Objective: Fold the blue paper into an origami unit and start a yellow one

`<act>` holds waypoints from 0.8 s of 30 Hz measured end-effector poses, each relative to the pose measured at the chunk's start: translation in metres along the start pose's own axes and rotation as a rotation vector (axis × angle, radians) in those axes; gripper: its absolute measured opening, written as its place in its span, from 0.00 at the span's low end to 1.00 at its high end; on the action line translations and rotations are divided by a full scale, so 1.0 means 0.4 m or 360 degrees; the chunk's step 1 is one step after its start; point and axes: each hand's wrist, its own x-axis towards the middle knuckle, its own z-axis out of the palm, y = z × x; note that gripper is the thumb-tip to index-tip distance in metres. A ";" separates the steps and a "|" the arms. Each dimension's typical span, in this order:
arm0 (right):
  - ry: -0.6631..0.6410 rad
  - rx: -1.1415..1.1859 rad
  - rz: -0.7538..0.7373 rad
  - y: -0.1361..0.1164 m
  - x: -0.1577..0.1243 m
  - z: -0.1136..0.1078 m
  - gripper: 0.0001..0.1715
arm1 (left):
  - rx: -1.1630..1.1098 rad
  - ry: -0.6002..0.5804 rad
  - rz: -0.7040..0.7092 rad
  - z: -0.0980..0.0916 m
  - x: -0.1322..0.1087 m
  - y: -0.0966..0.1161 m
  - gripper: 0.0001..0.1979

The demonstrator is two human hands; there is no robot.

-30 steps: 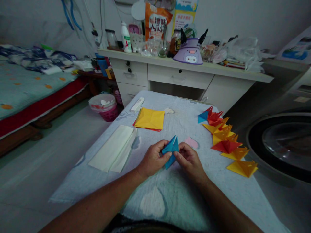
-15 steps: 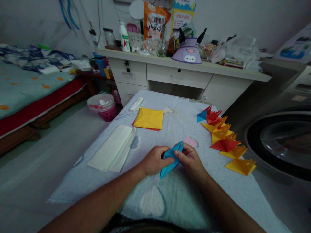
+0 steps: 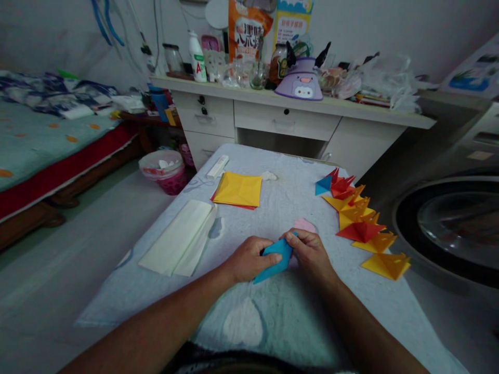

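Observation:
A piece of folded blue origami paper is held above the cloth-covered table, between both hands. My left hand grips its left side, thumb lying across the front face and fingers behind. With thumb and fingers, my right hand pinches the upper right tip. To the right, a row of folded paper pieces stands along the table: yellow ones, red ones and a blue one at the far end. Farther off lies a stack of creased yellow square sheets with red edges showing below.
A folded pale sheet lies at the table's left, with a small white box beyond it. Behind stands a white desk crowded with jars and bags. A washing machine is on the right, a pink bin on the left.
My right thumb has moved up to the blue paper's upper tip. The paper has turned slightly, so its front now looks flatter and its pointed layers no longer show apart.

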 end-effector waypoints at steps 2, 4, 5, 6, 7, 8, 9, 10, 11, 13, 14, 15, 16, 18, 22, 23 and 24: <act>0.0022 -0.0031 0.0002 -0.002 0.000 -0.004 0.20 | 0.0006 -0.0008 -0.0013 -0.001 0.000 0.002 0.16; 0.0045 -0.0045 0.0012 -0.004 -0.002 -0.004 0.21 | -0.0021 -0.0020 -0.0020 0.000 0.000 0.004 0.16; 0.0052 -0.0039 0.0023 -0.003 -0.003 -0.004 0.22 | -0.0038 -0.0026 -0.0023 0.000 0.000 0.005 0.16; 0.0060 -0.0024 0.0034 -0.002 -0.003 -0.003 0.23 | -0.0056 -0.0032 -0.0024 0.001 0.000 0.005 0.16; 0.0073 -0.0006 0.0047 0.000 -0.002 -0.003 0.24 | -0.0069 -0.0034 -0.0025 0.002 -0.001 0.004 0.16; 0.0093 0.0012 0.0064 0.004 -0.001 -0.004 0.25 | -0.0074 -0.0032 -0.0027 0.003 -0.001 0.002 0.16; 0.0119 0.0037 0.0079 0.008 0.002 -0.006 0.28 | -0.0077 -0.0025 -0.0030 0.004 -0.001 0.000 0.16; 0.0145 0.0070 0.0091 0.013 0.005 -0.008 0.31 | -0.0085 -0.0013 -0.0033 0.005 -0.001 -0.003 0.16; 0.0161 0.0115 0.0098 0.017 0.008 -0.010 0.34 | -0.0106 0.0003 -0.0035 0.005 -0.001 -0.005 0.17; 0.0126 0.0219 0.0104 0.022 0.013 -0.013 0.38 | -0.0188 0.0067 -0.0024 0.006 0.000 -0.008 0.17; 0.0082 0.0259 0.0095 0.022 0.014 -0.013 0.37 | -0.0239 0.0117 -0.0014 0.006 0.002 -0.008 0.18; 0.0026 0.0270 0.0080 0.020 0.013 -0.011 0.35 | -0.0289 0.0175 -0.0004 0.005 0.003 -0.006 0.18; -0.0037 0.0251 0.0066 0.016 0.011 -0.007 0.31 | -0.0334 0.0238 0.0002 0.004 0.005 -0.003 0.18; -0.0173 0.0149 0.0053 0.007 0.004 0.005 0.24 | -0.0398 0.0370 0.0023 0.003 0.008 0.004 0.17; -0.0373 0.0023 0.0098 -0.004 -0.007 0.031 0.19 | -0.0513 0.0564 0.0115 0.002 0.014 0.010 0.15; -0.0385 0.0019 0.0105 -0.003 -0.008 0.034 0.19 | -0.0547 0.0576 0.0121 0.002 0.014 0.009 0.15; -0.0389 0.0017 0.0112 -0.001 -0.008 0.035 0.19 | -0.0586 0.0571 0.0112 0.002 0.015 0.008 0.16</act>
